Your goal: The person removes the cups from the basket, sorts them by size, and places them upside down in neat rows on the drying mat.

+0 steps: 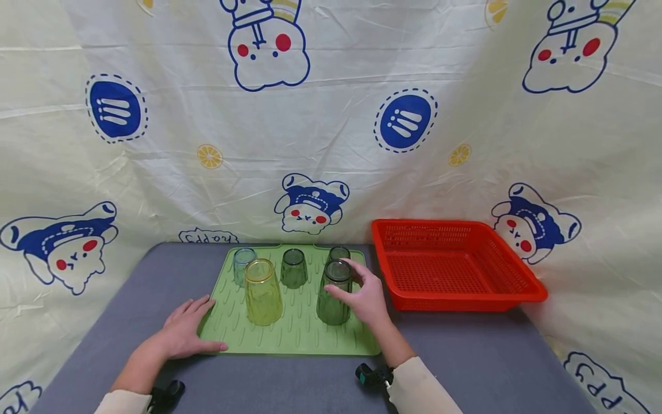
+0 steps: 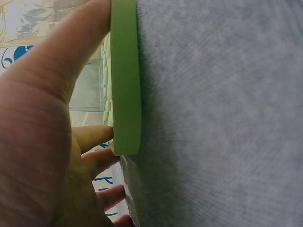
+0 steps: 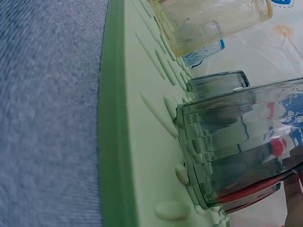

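Observation:
A light green ridged drying mat [image 1: 299, 340] lies on the grey tabletop, holding several glasses. My right hand [image 1: 369, 297] grips a tall dark-tinted glass [image 1: 331, 307] near its upper end, thumb in front and fingers behind. In the right wrist view the lower end of that tall glass [image 3: 227, 142] sits right at the mat's ridges. My left hand [image 1: 181, 333] rests at the mat's front left corner with its fingers spread, the thumb along the front edge. A tall yellow glass [image 1: 264, 299] stands left of centre on the mat.
Behind the tall glasses are a small blue glass [image 1: 239, 270], a small dark glass [image 1: 293, 270] and another small dark glass [image 1: 339, 253], partly hidden. To the right sits a red plastic basket [image 1: 465, 303]. A printed curtain [image 1: 331, 126] hangs behind the table.

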Tool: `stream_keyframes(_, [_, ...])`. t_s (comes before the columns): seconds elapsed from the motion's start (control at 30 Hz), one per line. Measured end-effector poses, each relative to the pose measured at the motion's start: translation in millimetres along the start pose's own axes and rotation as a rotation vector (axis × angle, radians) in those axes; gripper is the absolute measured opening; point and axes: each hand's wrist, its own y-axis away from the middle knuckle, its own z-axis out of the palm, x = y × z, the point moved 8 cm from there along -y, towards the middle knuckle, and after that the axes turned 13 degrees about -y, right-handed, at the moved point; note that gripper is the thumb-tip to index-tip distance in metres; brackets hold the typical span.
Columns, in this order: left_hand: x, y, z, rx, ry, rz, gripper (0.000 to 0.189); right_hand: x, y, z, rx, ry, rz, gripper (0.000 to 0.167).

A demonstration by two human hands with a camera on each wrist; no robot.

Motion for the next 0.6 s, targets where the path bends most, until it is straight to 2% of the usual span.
stream_keyframes(0.23, [0.4,-0.4,-0.4,-0.018,0.017,0.001,0.116,1.3,2.4,1.7,0.029,-0.028,0.033,0.065])
stream_keyframes(0.47, [-0.4,-0.9,0.5,-0.029,0.020,-0.004,0.118,-32.5,12.2,5.3,0.024,-0.029,0.046,0.062])
stream_keyframes(0.6, [-2.2,-2.8,2.8,-0.043,0.013,-0.016,0.119,-36.1,14.2,4.9,0.042,-0.042,0.047,0.062])
